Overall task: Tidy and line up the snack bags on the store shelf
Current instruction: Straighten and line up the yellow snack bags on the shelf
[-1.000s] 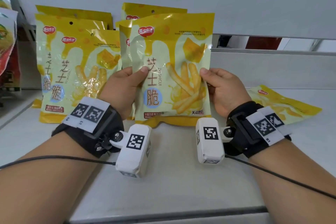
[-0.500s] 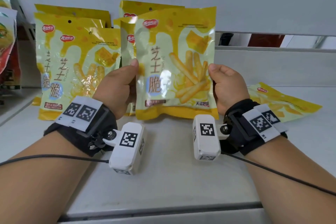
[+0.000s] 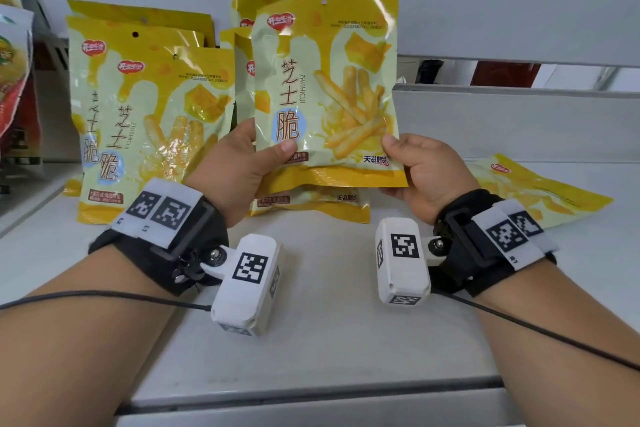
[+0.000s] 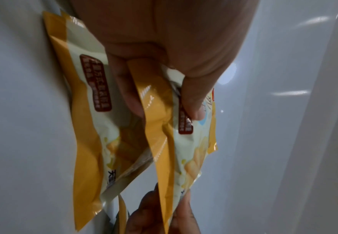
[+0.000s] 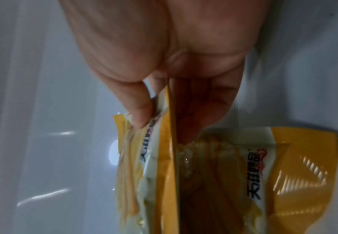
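The held snack bag (image 3: pixel 325 90) is glossy plastic film, crinkled, with bright glare along its orange bottom seal. The standing bags (image 3: pixel 152 121) show the same shiny film. The shelf (image 3: pixel 329 340) looks smooth, painted grey-white, faintly reflective. The wrist straps (image 3: pixel 460 253) appear matt black cloth.

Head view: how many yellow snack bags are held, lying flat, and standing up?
Held cheese-stick bag, pinched by left hand and right hand: 1
Flat bag on the shelf: 1
Left stack, standing: 3 showing
Middle stack, standing: 3 showing
Total: 8 showing; overlaps may hide more.
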`<state>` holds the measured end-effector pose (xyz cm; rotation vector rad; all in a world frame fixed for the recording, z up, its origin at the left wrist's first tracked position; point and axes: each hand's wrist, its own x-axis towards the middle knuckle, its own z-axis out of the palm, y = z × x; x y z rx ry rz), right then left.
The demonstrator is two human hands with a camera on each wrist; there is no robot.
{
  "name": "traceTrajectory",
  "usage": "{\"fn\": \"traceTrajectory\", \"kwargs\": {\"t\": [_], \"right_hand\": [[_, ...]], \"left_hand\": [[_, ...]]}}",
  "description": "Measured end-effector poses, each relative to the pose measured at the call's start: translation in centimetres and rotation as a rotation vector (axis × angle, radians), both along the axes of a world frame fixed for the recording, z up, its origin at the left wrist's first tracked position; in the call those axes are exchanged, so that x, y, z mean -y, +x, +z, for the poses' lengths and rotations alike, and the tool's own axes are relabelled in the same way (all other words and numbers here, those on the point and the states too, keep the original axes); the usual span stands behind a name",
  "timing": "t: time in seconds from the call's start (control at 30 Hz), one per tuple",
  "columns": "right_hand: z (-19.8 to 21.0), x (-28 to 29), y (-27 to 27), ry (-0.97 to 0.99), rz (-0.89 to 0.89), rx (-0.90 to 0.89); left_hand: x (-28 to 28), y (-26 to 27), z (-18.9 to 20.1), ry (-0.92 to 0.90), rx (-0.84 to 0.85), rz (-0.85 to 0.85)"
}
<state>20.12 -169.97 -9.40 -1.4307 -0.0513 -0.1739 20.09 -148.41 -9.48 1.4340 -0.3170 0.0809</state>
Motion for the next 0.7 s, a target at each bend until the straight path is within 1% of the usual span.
{"fn": "traceTrajectory", "kwargs": {"t": [0.13,0.33,0.4,0.57,0.7], "right_hand": [[0.2,-0.2,0.1,0.035,-0.041,0.007],[0.2,-0.6,0.0,0.132,-0.051,-0.047],[0.2,-0.5,-0.1,0.141,-0.016,-0.065],[0.0,-0.9,-0.8,0.032,0.201,-0.090],[0.2,-1.1,-0.7,-0.027,0.209,-0.036]], "left_hand": [[-0.2,-0.3,0.3,0.027,0.021,0.010],[0.1,0.0,0.0,-0.006,0.016,0.006],[0.1,0.1,0.0,-0.016,0.020,0.013],[-0.1,0.3,0.2,-0.015,0.025,0.064],[-0.3,0.4,0.3,0.026,0.050,0.094]]}}
